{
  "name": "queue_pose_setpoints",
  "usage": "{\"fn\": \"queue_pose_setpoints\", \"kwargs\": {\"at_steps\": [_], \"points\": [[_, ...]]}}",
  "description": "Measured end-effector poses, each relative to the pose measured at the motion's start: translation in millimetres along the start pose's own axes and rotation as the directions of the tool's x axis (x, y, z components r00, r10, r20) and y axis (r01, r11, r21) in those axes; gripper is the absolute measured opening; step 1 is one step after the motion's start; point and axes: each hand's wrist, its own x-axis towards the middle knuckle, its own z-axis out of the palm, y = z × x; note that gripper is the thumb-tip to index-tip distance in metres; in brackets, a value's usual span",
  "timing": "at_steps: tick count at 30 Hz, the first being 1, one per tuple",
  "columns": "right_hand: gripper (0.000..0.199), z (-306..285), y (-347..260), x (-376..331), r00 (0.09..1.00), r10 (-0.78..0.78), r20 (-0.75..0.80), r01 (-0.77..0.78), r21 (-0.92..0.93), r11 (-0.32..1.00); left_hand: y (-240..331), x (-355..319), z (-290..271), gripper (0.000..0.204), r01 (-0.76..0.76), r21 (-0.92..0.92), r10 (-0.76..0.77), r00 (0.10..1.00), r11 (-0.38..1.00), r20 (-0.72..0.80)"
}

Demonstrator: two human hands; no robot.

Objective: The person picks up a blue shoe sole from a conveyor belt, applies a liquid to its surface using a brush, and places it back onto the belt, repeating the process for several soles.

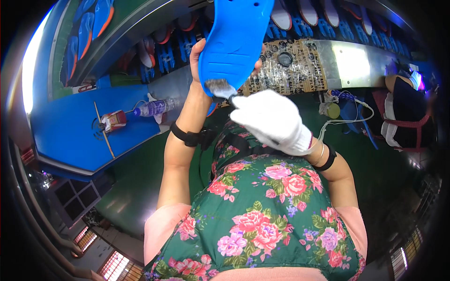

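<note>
A blue shoe sole (232, 47) with several shallow lines across its heel is raised in front of me, its top cut off by the picture's edge. My bare left hand (196, 63) grips it from beneath; the thumb and fingertips show at its two sides, the palm is hidden. In a white knitted glove, my right hand (272, 117) is closed round a flat brush (220, 88). The brush's bristles touch the heel end of the sole near its lower left edge. Most of the brush handle is hidden in the glove.
Behind runs a metal bench edge covered with taped brown cardboard (300, 65), with a small dark round cap (284, 58) on it. Racks beyond hold shoes. A blue table (70, 131) at left carries a bottle (154, 107). Blue-and-orange soles (86, 35) lie far left. Another person (408, 107) sits at right.
</note>
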Motion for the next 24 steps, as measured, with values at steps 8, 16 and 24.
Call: {"fn": "queue_pose_setpoints", "kwargs": {"at_steps": [8,16,24], "points": [[0.022,-11,0,5,0.953,0.302,-0.024,-0.279,0.317,0.906,1,-5,-1,0.118,-0.006,-0.113,0.007,1.000,0.994,0.007],[0.017,-7,-2,7,0.943,0.332,0.022,-0.314,0.381,0.870,0,-14,-7,0.109,-0.024,-0.094,0.028,0.999,0.995,0.042],[0.015,-35,23,22,0.900,0.434,0.023,-0.414,0.354,0.839,-11,-24,1,0.088,-0.062,-0.249,0.002,0.972,0.967,-0.236]]}}
